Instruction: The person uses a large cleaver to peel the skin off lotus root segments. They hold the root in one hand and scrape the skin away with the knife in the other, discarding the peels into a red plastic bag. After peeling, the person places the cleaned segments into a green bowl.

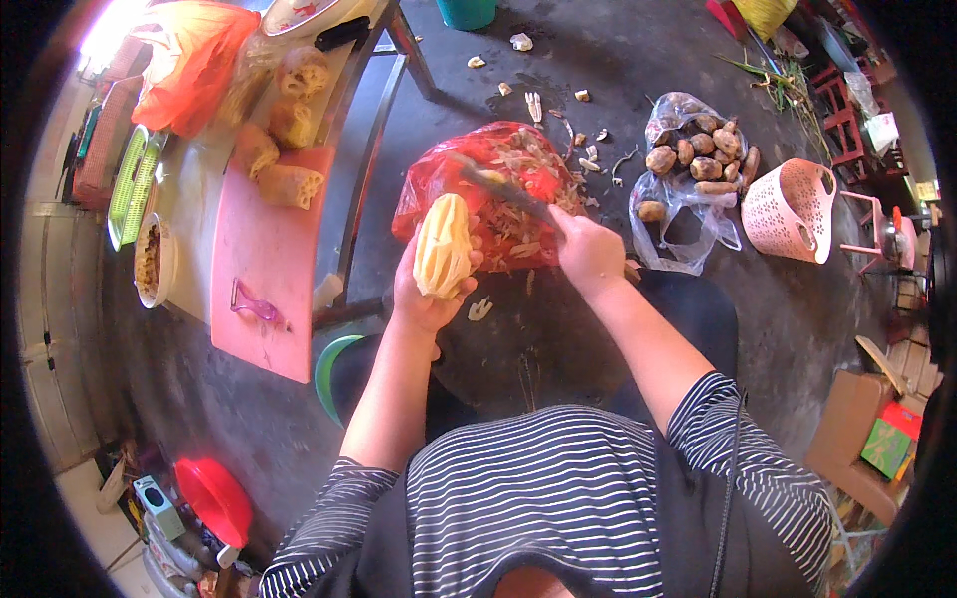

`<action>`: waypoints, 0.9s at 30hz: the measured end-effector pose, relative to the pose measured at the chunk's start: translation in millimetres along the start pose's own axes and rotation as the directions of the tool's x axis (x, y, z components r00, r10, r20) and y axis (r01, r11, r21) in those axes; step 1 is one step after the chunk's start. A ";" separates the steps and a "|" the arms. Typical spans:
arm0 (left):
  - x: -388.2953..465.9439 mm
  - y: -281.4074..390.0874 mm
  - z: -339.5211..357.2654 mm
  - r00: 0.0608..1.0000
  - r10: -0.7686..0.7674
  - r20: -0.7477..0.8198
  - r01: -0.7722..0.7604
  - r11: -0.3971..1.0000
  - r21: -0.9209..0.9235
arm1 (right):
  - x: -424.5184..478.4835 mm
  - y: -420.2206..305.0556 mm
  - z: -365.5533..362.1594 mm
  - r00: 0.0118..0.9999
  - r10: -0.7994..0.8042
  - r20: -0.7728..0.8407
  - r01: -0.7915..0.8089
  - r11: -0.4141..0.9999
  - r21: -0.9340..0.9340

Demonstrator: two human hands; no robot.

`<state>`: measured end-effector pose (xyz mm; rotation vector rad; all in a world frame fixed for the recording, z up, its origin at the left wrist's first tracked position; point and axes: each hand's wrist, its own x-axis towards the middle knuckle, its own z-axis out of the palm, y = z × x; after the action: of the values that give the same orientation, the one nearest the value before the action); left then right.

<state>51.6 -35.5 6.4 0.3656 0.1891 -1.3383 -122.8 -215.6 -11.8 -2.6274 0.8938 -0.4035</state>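
Note:
My left hand (420,295) cups a peeled, pale-yellow root vegetable (442,243), whose surface is cut in long facets. In my right hand (591,250) is a dark-bladed knife (512,196), pointing up and left above the vegetable, apart from it. Beneath the knife, a red plastic bag (426,176) lies spread on the floor with peelings (527,153) on it. To the left, a pink cutting board (262,224) bears a pink peeler (260,308). Several tan, cut vegetable chunks (290,185) sit at the board's far end and beyond it.
A clear plastic bag (684,250) of brown unpeeled tubers (703,142) lies right, beside a pink perforated basket (781,209). Scraps (591,161) litter the floor. Left, the table holds a bowl (153,261), a green basket (134,187) and an orange bag (194,67). A red basin (217,501) is lower left.

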 end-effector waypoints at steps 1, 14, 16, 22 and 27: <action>-1.6 2.3 0.8 0.998 -0.016 0.053 0.018 0.999 -0.045 | 1.9 3.7 -0.5 0.999 0.046 0.008 -0.046 0.999 0.020; -10.1 10.7 -0.5 0.976 0.047 0.214 -0.031 0.996 -0.079 | 19.6 -3.7 -2.7 0.939 0.252 0.236 -0.302 0.931 0.207; -21.5 13.3 2.4 0.989 0.092 0.113 -0.098 0.994 0.053 | 20.5 -6.7 -2.3 0.944 0.216 0.249 -0.276 0.930 0.242; -200.5 53.2 6.0 0.992 0.076 0.096 -0.095 0.971 0.219 | 20.2 -3.5 12.5 0.940 0.077 0.332 -0.153 0.966 0.207; -367.8 35.0 -134.0 0.814 0.310 -0.492 -0.254 0.951 0.179 | 11.7 21.4 43.4 0.941 -0.017 0.337 -0.013 0.996 0.085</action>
<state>12.3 355.4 12.4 0.8129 0.4949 -0.9311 -109.3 -229.4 -57.8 -2.5112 0.7410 0.0131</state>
